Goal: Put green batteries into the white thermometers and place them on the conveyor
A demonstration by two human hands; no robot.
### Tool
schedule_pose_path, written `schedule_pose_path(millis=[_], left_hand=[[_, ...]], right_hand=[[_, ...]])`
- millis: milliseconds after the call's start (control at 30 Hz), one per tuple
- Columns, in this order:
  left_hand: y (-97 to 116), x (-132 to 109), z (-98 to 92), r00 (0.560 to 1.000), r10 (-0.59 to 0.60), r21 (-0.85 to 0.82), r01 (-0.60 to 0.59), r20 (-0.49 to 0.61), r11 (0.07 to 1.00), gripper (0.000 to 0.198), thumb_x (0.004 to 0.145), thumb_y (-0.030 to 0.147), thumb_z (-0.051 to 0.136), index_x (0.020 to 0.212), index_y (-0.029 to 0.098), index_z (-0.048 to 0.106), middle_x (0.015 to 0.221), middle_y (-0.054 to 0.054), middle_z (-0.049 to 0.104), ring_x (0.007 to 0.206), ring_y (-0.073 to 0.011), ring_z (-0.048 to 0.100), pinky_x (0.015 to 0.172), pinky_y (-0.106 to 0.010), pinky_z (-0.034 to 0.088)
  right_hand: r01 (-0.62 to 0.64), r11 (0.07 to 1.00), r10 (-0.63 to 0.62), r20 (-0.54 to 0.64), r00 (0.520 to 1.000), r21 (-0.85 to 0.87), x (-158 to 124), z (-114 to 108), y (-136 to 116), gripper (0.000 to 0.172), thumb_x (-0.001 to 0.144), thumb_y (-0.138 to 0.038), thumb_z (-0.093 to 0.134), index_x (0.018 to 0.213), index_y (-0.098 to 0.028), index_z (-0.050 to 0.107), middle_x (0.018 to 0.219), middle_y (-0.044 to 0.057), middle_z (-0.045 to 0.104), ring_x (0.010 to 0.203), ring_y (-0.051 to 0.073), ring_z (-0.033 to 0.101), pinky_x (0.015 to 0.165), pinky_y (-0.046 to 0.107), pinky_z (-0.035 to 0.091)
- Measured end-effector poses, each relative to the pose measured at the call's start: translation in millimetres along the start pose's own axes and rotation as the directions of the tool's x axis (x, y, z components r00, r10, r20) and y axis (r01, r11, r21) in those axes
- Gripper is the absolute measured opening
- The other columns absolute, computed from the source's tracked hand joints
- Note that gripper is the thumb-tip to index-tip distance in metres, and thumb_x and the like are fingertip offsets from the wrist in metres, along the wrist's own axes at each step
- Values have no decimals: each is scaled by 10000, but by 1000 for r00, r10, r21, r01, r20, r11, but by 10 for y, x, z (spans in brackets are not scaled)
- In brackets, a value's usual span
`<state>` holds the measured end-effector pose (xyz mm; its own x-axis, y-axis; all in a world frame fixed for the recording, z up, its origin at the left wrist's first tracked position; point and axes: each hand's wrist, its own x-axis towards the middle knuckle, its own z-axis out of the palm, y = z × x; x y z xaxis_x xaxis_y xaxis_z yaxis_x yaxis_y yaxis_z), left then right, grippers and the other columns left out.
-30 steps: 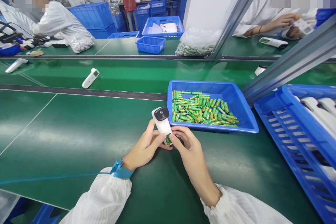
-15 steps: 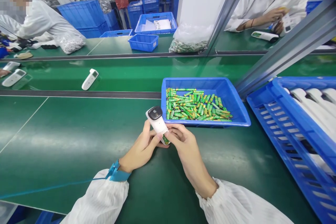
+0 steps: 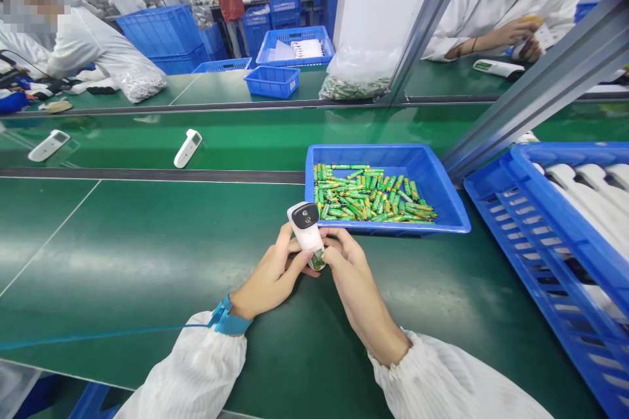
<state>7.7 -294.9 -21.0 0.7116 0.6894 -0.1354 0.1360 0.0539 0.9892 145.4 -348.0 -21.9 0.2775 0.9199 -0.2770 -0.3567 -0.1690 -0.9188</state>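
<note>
A white handheld thermometer (image 3: pixel 305 236) with a black sensor face sits between my two hands, its head tilted up and away from me. Its lower end is uncovered, and green batteries (image 3: pixel 318 258) show in it. My left hand (image 3: pixel 275 272) wraps the body from the left, thumb on the near side. On the other side my right hand (image 3: pixel 346 262) closes on the lower end, its thumb at the batteries' compartment. Just beyond lies a blue tray (image 3: pixel 388 228) of loose green batteries. A blue wrist strap (image 3: pixel 230 319) with a cord circles my left wrist.
Two white thermometers (image 3: pixel 188 148) lie on the green conveyor belt (image 3: pixel 246 137). At right stands a blue crate (image 3: pixel 535 249) of white parts beside a slanted metal post (image 3: pixel 515 85). Co-workers in white sit across the belt, near a small blue bin (image 3: pixel 272 82).
The held thermometer and both hands have shifted slightly right, and more of its battery compartment shows by my right thumb. The thermometers on the belt have moved right.
</note>
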Motion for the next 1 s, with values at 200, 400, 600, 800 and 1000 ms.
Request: schedule_pose_path(millis=[200,400,600,800,1000], left_hand=[[-36,9,-9,998,-13,-37,10,-69,999,501,982,417,476,1388,217,261,1190,-118,684,837,-198,729,821,-341,587],[-37,11,-6,990,12,-48,-19,-137,999,533,958,418,520,1397,211,298,1113,-111,714,828,-204,716,736,-319,605],[-20,30,-15,974,24,-42,-34,-224,999,524,958,409,520,1411,240,320,1282,-127,637,986,-233,691,744,-319,610],[-36,34,-33,968,39,-46,-52,-249,998,460,936,402,557,1345,243,416,1304,-117,619,1159,-269,619,780,-320,598],[-108,76,-57,944,-80,-282,-14,-319,959,688,883,460,631,1392,270,208,1303,-144,601,1063,-269,659,692,-341,616]], right_hand=[[248,941,-253,10,967,-230,-54,-75,143,216,881,-315,554,1072,-222,590,1090,65,626,1035,210,607,888,355,522],[379,739,-374,130,918,-557,-119,-107,134,148,935,-271,530,1067,-236,586,1094,74,616,934,198,655,826,339,578],[395,541,-366,214,905,-743,-40,-68,125,114,912,-203,475,981,-236,559,891,33,612,734,182,641,693,314,549],[441,495,-372,276,886,-748,-63,12,113,109,912,-179,449,860,-242,521,769,0,575,619,157,587,583,255,471],[582,453,-480,365,798,-675,-58,-94,-175,95,924,-225,491,854,-241,554,645,-29,573,527,132,568,518,219,459]])
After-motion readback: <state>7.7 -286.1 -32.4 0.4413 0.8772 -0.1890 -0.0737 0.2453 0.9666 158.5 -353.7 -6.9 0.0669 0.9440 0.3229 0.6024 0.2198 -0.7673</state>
